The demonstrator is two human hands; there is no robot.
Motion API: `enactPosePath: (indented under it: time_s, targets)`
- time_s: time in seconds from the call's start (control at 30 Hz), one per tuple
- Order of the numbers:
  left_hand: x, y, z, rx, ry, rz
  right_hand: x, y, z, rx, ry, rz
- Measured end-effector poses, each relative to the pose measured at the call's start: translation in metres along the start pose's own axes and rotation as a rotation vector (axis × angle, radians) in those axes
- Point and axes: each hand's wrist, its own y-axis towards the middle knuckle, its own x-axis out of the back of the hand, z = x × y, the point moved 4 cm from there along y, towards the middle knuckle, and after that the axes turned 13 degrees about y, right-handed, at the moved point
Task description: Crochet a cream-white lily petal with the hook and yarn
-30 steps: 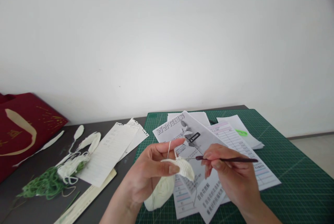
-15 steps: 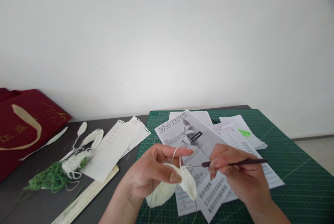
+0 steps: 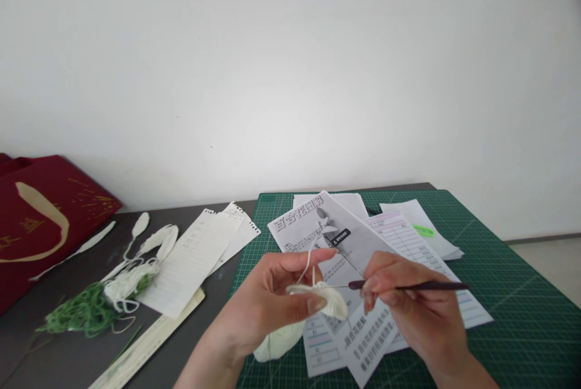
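A small white crochet piece (image 3: 334,304) is pinched between the thumb and fingers of my left hand (image 3: 276,298). White yarn (image 3: 307,265) loops over the raised index finger of that hand and runs down to the piece. My right hand (image 3: 408,298) grips a crochet hook (image 3: 426,286) with a dark handle, held like a pen. The hook's thin metal shaft points left and meets the upper edge of the piece; its tip is hidden by yarn and stitches. Under my left hand lies a white yarn ball (image 3: 279,343), partly covered by the hand.
Printed pattern sheets (image 3: 376,340) lie on a green cutting mat (image 3: 512,292), with a bright green clip (image 3: 423,231) behind. On the left are handwritten notes (image 3: 190,256), green yarn (image 3: 86,313), white crocheted petals (image 3: 167,238), a ruler (image 3: 149,340) and a red bag (image 3: 49,213).
The crochet piece has swung up, from hanging downward to lying nearer level, pointing right. My left thumb has shifted slightly right along it. The hook stays at its edge.
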Motion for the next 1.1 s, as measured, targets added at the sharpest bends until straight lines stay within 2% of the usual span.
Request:
enactPosePath:
  time_s: [0.13,0.3,0.6,0.83,1.1]
  targets:
    - [-0.003,0.003,0.004,-0.041,0.044,-0.084,0.001,-0.002,-0.003,-0.001,0.01,-0.046]
    - [-0.002,0.004,0.013,0.014,-0.041,-0.153,-0.001,-0.002,-0.005,-0.025,0.028,-0.091]
    - [-0.008,0.003,0.011,0.128,-0.308,-0.002,-0.001,-0.003,-0.012,-0.109,0.128,-0.176]
    - [-0.007,0.004,0.016,0.196,-0.334,0.11,0.0,-0.004,-0.013,-0.157,0.165,-0.204]
    - [-0.01,0.003,0.008,0.18,-0.323,0.177,0.0,-0.002,-0.009,-0.173,0.178,-0.157]
